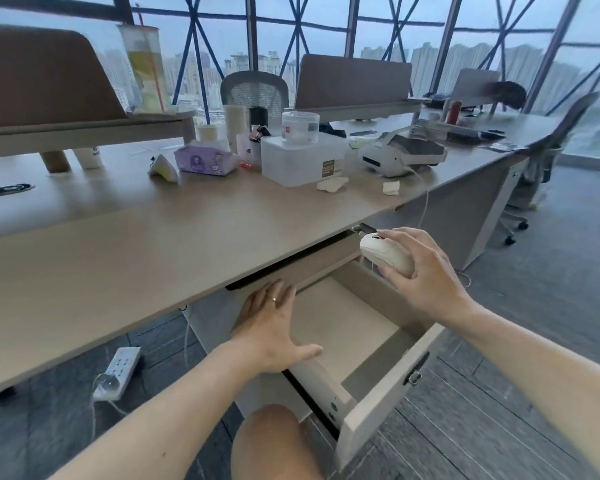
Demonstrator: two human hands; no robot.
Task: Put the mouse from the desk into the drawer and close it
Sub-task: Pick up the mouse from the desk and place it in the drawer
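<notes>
From the head camera, you have two bare hands in view and one cream-white rounded plastic computer mouse (388, 255). Your right hand (426, 275) is clamped on that mouse, fingers wrapped over its far side and thumb under its near end, holding it in the air above the far right corner of the drawer, just below the front edge of the long pale wood-grain bench (125, 251). A thin cord hangs from the mouse.

Your left hand (274, 327) lies open and flat, fingers spread, with a ring on one finger; its palm rests on the left wall of the single pulled-out beige wooden drawer (385, 403), thumb pointing over the drawer floor. The two hands are well apart, with bare drawer floor between them. The drawer stands fully open, its front panel toward you at the lower right with one dark handle on its outer face.

On the bench top behind, you can count one clear plastic lidded box (302, 157), one purple tissue pack (205, 161), one white headset (400, 154) and two crumpled paper scraps (333, 184) near the front edge. The near stretch of bench in front of you is bare. On the floor to the left lies one white power strip (118, 372). Your bare knee (274, 441) sits just beside the drawer's near left corner.
</notes>
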